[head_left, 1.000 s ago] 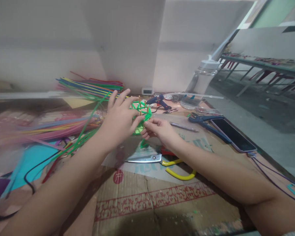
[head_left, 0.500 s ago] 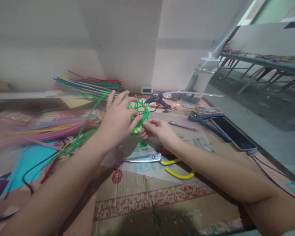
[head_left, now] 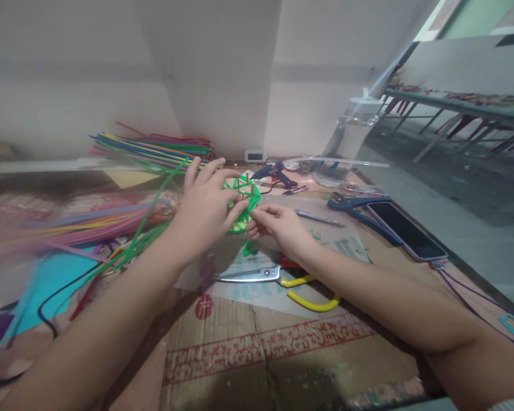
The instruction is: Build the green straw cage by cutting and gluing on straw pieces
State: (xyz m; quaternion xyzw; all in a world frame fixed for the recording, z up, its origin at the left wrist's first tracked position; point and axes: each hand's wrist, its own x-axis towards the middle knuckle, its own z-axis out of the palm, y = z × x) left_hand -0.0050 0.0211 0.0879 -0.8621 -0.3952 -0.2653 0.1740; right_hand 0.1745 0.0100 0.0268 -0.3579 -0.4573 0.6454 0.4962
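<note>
The left hand point(head_left: 209, 202) held a small green thing point(head_left: 254, 201) with little brown sticks point(head_left: 253, 189) poking up. The right hand point(head_left: 279, 225) pinched at its side. Scissors point(head_left: 259, 275) lay nearer, a glue gun point(head_left: 277, 171) lay behind, and a phone point(head_left: 406, 231) lay off to the right.

Left hand point(head_left: 209, 205) arched — fingers spread; right hand point(head_left: 278, 228) lower, thumb and forefinger pinched.

I've got decent room over the front cardboard point(head_left: 297, 365), but scissors point(head_left: 267, 274) block the green frame's point(head_left: 255, 198) near side, glue gun point(head_left: 274, 173) the far right.
</note>
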